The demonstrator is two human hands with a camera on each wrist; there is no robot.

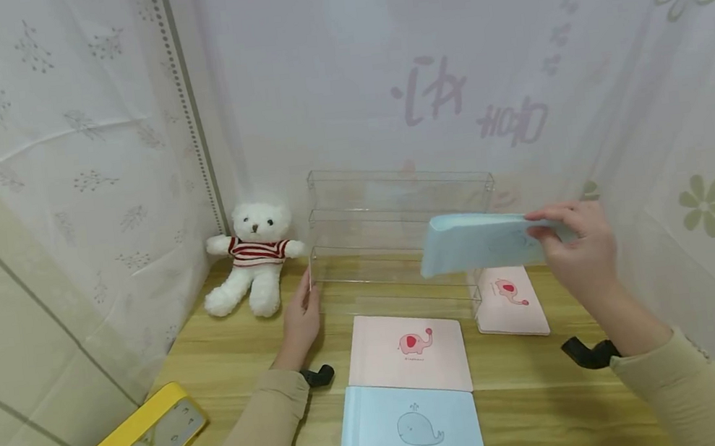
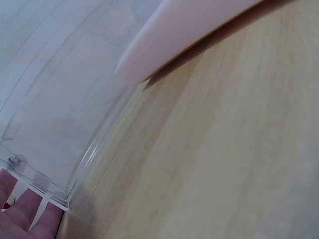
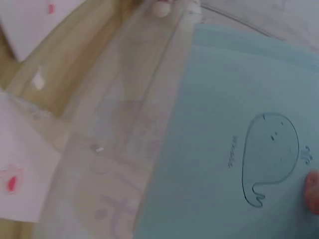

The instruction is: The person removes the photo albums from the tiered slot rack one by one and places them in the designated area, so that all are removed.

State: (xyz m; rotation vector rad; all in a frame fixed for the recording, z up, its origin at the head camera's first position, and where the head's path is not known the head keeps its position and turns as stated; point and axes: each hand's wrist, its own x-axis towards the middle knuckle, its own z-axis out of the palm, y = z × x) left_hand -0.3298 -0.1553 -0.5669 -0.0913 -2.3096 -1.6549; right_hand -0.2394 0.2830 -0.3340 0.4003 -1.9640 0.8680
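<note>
My right hand (image 1: 578, 240) pinches the right end of a pale blue notebook (image 1: 470, 240), held up in front of a clear acrylic tiered rack (image 1: 395, 266). In the right wrist view, this notebook (image 3: 214, 129) shows a whale drawing, with a fingertip at the right edge. At the rack's left end, my left hand (image 1: 302, 319) touches the side panel. Its fingers (image 2: 25, 206) lie along the outside of that panel in the left wrist view. A pink elephant notebook (image 1: 377, 344) and a blue whale notebook (image 1: 379, 431) lie flat before the rack.
Another pink elephant notebook (image 1: 511, 312) lies by the rack's right end. A white teddy bear (image 1: 260, 262) in a striped shirt sits left of the rack. A yellow clock (image 1: 138, 438) stands at the front left of the wooden table (image 1: 535, 415). Printed curtains surround the table.
</note>
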